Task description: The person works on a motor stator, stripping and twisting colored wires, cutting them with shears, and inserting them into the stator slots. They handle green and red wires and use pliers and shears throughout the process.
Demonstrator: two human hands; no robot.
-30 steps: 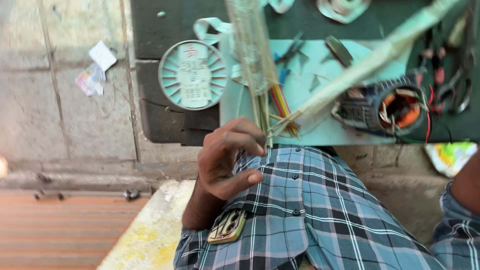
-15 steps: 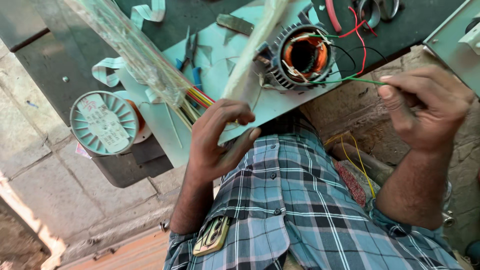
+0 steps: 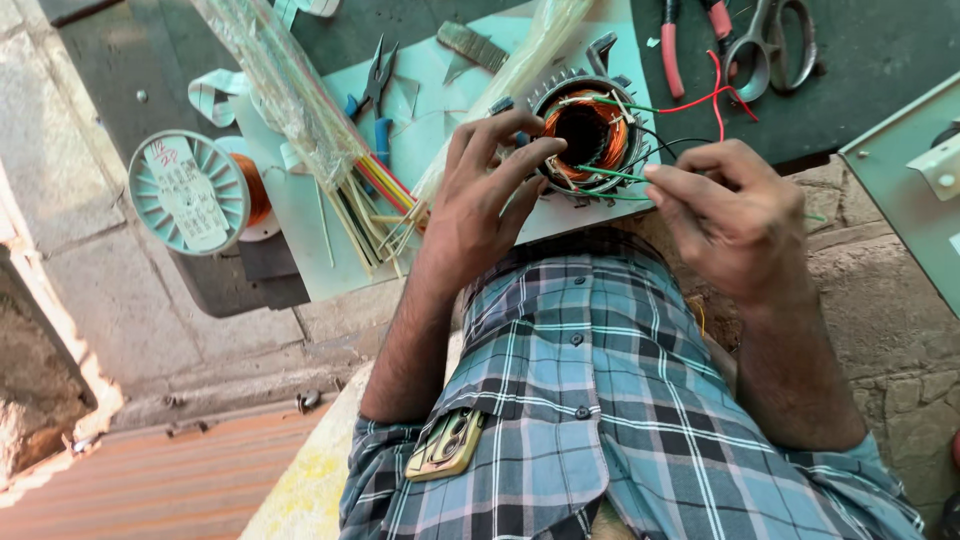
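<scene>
Left hand (image 3: 480, 200) now on stator (image 3: 588, 135), covering its edge, green wire (image 3: 610, 174) end hidden in right hand (image 3: 735, 215)

Bright daylight fills the head view, falling hardest at the far left edge, where the stone floor (image 3: 70, 400) burns out to white well away from the fingers. The left hand (image 3: 480, 190) and right hand (image 3: 730, 215) are evenly lit and sharp, with soft shadow just beneath the fingers on the pale sheet (image 3: 440, 120). The clear plastic sleeves (image 3: 280, 80) beside the left fingers catch mild glare, and straight edges bow slightly toward the frame borders.
</scene>
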